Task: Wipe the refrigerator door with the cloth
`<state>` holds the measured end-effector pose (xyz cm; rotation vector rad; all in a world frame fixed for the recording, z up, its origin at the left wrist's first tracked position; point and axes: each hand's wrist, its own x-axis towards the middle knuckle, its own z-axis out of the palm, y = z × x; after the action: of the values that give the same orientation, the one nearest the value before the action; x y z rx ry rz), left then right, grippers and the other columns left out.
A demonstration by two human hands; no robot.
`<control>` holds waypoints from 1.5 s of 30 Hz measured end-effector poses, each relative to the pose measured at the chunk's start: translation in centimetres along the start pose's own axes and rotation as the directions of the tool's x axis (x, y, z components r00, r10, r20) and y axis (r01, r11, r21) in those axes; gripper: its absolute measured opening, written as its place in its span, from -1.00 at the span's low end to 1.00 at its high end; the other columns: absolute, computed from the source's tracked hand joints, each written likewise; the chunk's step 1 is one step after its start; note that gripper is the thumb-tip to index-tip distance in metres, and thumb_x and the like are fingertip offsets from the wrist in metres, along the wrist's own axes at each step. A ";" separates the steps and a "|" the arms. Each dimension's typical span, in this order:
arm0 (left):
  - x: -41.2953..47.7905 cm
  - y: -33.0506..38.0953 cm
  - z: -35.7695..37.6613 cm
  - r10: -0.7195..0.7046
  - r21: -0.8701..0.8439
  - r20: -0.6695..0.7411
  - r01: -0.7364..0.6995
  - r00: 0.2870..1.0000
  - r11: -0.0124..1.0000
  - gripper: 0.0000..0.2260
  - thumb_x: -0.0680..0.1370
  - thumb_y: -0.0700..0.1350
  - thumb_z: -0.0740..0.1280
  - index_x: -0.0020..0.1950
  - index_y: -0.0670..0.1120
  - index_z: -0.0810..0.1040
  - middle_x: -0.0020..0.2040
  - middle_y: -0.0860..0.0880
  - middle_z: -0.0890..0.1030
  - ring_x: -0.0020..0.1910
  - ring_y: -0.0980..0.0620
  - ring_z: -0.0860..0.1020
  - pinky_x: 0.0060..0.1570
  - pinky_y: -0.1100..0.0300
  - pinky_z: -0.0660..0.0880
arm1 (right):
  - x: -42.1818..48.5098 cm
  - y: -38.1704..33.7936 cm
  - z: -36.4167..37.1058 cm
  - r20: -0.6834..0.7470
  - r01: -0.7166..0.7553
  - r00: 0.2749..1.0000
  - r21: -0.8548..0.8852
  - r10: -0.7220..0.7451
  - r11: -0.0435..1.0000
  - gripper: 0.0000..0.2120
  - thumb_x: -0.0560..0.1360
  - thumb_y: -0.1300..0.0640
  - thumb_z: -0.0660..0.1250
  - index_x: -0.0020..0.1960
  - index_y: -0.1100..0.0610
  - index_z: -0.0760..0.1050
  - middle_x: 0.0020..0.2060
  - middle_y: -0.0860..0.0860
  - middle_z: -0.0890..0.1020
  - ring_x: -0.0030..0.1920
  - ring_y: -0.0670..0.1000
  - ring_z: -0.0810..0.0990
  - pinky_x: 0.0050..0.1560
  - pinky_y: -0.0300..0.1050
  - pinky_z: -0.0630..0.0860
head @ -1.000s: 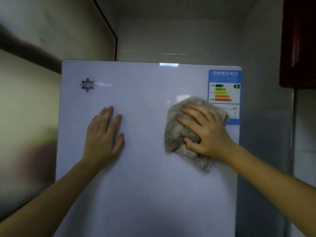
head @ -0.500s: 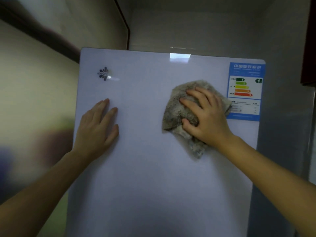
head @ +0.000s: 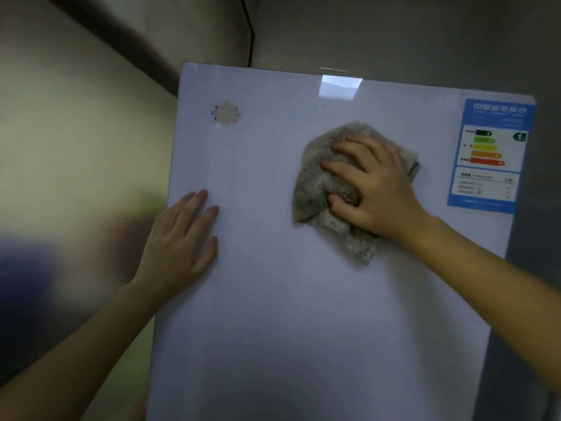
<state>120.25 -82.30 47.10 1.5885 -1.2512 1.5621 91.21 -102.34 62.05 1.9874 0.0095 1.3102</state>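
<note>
You've got 2 bare forearms coming in from the bottom corners, 1 per side, and 2 hands up on 1 refrigerator door (head: 288, 314).

Your left hand (head: 179, 241) lies flat, fingers straight and close together, holding nothing. The fingers press the door by its left edge, and the heel of the hand sits over that edge.

Your right hand (head: 376, 189) is on the door's upper right part, well apart from the left. Its fingers are bent over 1 cloth (head: 315, 177) and the thumb is tucked into the folds, so it grips the cloth and presses it to the door.

The cloth is grey-brown, fuzzy and bunched. 1 corner hangs down below the wrist, and the rest sticks out to the left of and above the fingers.

Further up: 1 blue energy label (head: 491, 156) in the top right corner, near the cloth but not touching it. It shows 5 coloured bars; the text is too blurred to read. 1 small logo (head: 226, 113) sits top left, blurred. 1 bright reflection (head: 340, 88) sits at the top edge.

Behind: a wall (head: 76, 132) on the left, smeared and out of focus.
</note>
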 end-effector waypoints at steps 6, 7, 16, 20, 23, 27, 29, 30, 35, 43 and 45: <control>-1.5 -0.9 0.1 -0.002 -0.011 -0.022 0.002 1.000 1.000 -0.57 0.62 -0.01 0.23 0.42 -0.21 0.50 0.52 -0.26 0.40 0.48 -0.27 0.42 0.36 -0.12 0.41 | -3.6 -6.7 3.2 0.046 0.098 0.994 0.016 -0.099 0.995 -0.47 0.45 -0.15 0.40 0.35 0.06 0.58 0.39 0.13 0.55 0.45 0.21 0.43 0.44 0.15 0.27; -1.8 -1.0 0.0 -0.007 -0.011 -0.015 0.006 1.000 1.000 -0.56 0.62 -0.01 0.23 0.42 -0.21 0.49 0.52 -0.25 0.40 0.49 -0.27 0.41 0.38 -0.12 0.40 | -5.0 -8.1 3.7 0.093 0.210 0.973 0.038 -0.213 0.977 -0.49 0.45 -0.15 0.39 0.33 0.05 0.59 0.39 0.13 0.56 0.44 0.20 0.44 0.45 0.16 0.28; -3.6 -2.0 -0.2 -0.021 -0.020 0.007 0.022 1.000 1.000 -0.56 0.62 0.01 0.24 0.41 -0.21 0.51 0.52 -0.26 0.39 0.49 -0.26 0.41 0.42 -0.09 0.36 | -1.1 -7.2 3.7 0.089 0.252 0.964 0.018 -0.252 0.968 -0.53 0.47 -0.12 0.39 0.30 0.07 0.61 0.36 0.15 0.58 0.41 0.23 0.50 0.43 0.18 0.34; -4.1 -2.3 -0.2 -0.040 -0.054 0.025 0.041 0.999 0.998 -0.56 0.62 0.00 0.25 0.41 -0.22 0.50 0.52 -0.26 0.39 0.49 -0.27 0.39 0.42 -0.09 0.37 | 3.4 -6.0 3.2 0.001 0.022 1.000 -0.002 -0.022 1.000 -0.50 0.46 -0.12 0.40 0.33 0.09 0.59 0.38 0.13 0.55 0.46 0.22 0.42 0.43 0.17 0.31; -4.7 -2.5 -0.2 -0.038 -0.076 0.035 0.041 0.999 0.996 -0.56 0.62 0.00 0.24 0.42 -0.22 0.50 0.53 -0.26 0.38 0.50 -0.27 0.38 0.45 -0.08 0.37 | 3.0 -8.2 4.3 -0.004 0.019 1.000 -0.003 -0.019 1.000 -0.50 0.46 -0.10 0.40 0.33 0.10 0.58 0.38 0.14 0.55 0.47 0.22 0.42 0.44 0.21 0.34; -4.9 -2.3 -0.2 -0.051 -0.100 0.014 0.052 0.999 0.994 -0.57 0.62 -0.02 0.27 0.41 -0.23 0.50 0.52 -0.27 0.39 0.50 -0.27 0.38 0.47 -0.07 0.36 | -2.1 -11.7 5.9 0.158 0.349 0.920 0.092 -0.360 0.933 -0.53 0.49 -0.12 0.36 0.33 0.08 0.59 0.40 0.14 0.55 0.45 0.22 0.47 0.48 0.21 0.32; -4.9 -2.1 -0.1 -0.056 -0.117 0.010 0.057 0.998 0.992 -0.58 0.62 -0.04 0.28 0.41 -0.23 0.50 0.52 -0.27 0.39 0.50 -0.27 0.38 0.46 -0.09 0.39 | -4.4 -12.6 6.2 0.213 0.477 0.841 0.144 -0.498 0.867 -0.55 0.52 -0.13 0.34 0.33 0.07 0.59 0.40 0.12 0.55 0.46 0.19 0.47 0.51 0.19 0.32; -4.9 -2.1 -0.1 -0.059 -0.125 0.009 0.060 0.998 0.990 -0.59 0.62 -0.05 0.28 0.41 -0.23 0.50 0.53 -0.27 0.38 0.51 -0.26 0.37 0.46 -0.10 0.39 | -4.9 -12.7 6.2 0.222 0.503 0.822 0.151 -0.525 0.851 -0.55 0.53 -0.13 0.33 0.32 0.07 0.59 0.40 0.12 0.56 0.46 0.18 0.47 0.51 0.18 0.33; -5.1 -1.9 0.2 -0.071 -0.135 -0.013 0.068 0.997 0.989 -0.60 0.62 -0.05 0.27 0.40 -0.23 0.51 0.52 -0.27 0.38 0.51 -0.26 0.36 0.47 -0.07 0.35 | -0.4 -11.0 5.3 0.130 0.320 0.937 0.049 -0.323 0.946 -0.55 0.49 -0.13 0.36 0.29 0.07 0.62 0.36 0.13 0.58 0.42 0.20 0.49 0.42 0.16 0.35; -6.4 -2.0 -0.1 -0.087 -0.148 0.002 0.087 0.996 0.985 -0.60 0.62 -0.08 0.28 0.41 -0.23 0.51 0.51 -0.25 0.41 0.51 -0.23 0.37 0.47 -0.01 0.33 | 6.0 -12.5 6.7 -0.047 0.005 0.999 0.023 -0.004 1.000 -0.52 0.44 -0.11 0.41 0.28 0.08 0.60 0.35 0.12 0.57 0.44 0.19 0.42 0.39 0.14 0.30; -6.5 -2.3 -0.2 -0.080 -0.154 0.001 0.079 0.997 0.985 -0.60 0.62 -0.08 0.29 0.42 -0.23 0.51 0.51 -0.25 0.41 0.51 -0.22 0.38 0.48 0.00 0.32 | 4.9 -14.0 7.4 -0.004 0.085 0.996 0.032 -0.085 0.996 -0.52 0.45 -0.12 0.39 0.29 0.09 0.60 0.36 0.13 0.57 0.45 0.21 0.43 0.42 0.18 0.30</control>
<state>123.08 -79.78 41.30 1.5164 -1.2581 1.3844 104.64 -94.49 56.29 1.9907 0.1157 1.2657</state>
